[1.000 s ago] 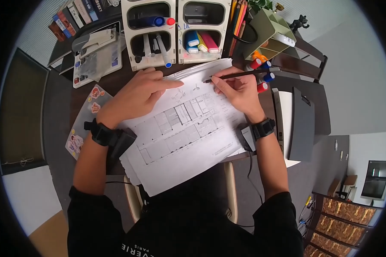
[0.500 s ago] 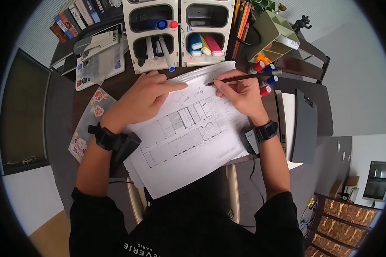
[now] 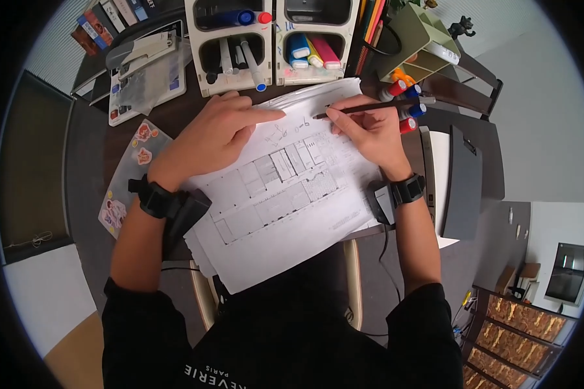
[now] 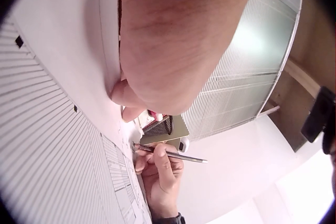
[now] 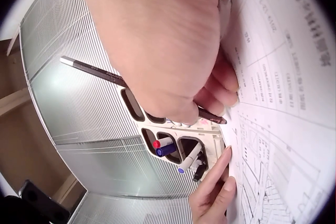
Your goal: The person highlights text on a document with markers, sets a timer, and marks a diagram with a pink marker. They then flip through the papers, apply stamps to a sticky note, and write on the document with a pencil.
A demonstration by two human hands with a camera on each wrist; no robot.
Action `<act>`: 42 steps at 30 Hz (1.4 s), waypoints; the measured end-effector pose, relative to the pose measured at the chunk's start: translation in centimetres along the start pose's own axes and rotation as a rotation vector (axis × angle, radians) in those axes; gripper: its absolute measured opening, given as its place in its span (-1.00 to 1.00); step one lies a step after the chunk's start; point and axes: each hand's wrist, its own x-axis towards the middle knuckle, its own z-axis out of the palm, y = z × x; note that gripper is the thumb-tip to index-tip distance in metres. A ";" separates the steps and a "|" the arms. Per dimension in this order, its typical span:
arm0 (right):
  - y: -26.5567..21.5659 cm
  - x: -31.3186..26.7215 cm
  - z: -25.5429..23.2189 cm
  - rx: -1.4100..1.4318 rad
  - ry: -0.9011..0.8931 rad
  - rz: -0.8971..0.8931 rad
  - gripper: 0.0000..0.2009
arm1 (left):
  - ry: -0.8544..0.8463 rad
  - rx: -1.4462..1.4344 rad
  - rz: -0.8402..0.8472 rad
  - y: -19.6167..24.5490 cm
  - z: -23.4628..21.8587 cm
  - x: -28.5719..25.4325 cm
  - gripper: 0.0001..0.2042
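A stack of white sheets [image 3: 253, 259] printed with a floor plan lies tilted on the dark desk, with pencil marks near its top edge. The right hand [image 3: 372, 133] pinches a dark pencil [image 3: 386, 106] between thumb and fingers, its tip at the paper beside the marks. Resting on the upper left of the sheet, the left hand [image 3: 217, 133] has its index finger extended toward the marks. In the right wrist view the pencil [image 5: 94, 71] slants past the hand, its tip near the paper.
Beige organisers [image 3: 240, 81] holding markers and highlighters stand behind the paper. Red and blue capped markers [image 3: 407, 125] are at the right, near a green holder [image 3: 414, 48]. A stickered sheet [image 3: 136, 155] and a clear-covered case [image 3: 175, 94] lie at the left; a dark-covered item [image 3: 459, 181] stands far right.
The head view has shifted slightly. Pencil marks beside the tip have grown, with a small round mark now showing. The right hand has moved slightly right; the left hand keeps its place on the paper.
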 end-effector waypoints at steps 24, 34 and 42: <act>-0.2 0.4 0.2 0.007 -0.035 -0.008 -0.90 | -0.009 0.001 0.005 0.0 -0.3 0.3 -0.57; 0.0 0.4 0.2 0.022 -0.048 -0.040 -0.91 | -0.011 0.001 -0.010 0.3 -0.3 0.3 -0.58; -0.5 0.5 -0.3 0.143 -0.094 -0.010 -0.87 | 0.000 0.001 0.007 0.2 -0.3 0.4 -0.57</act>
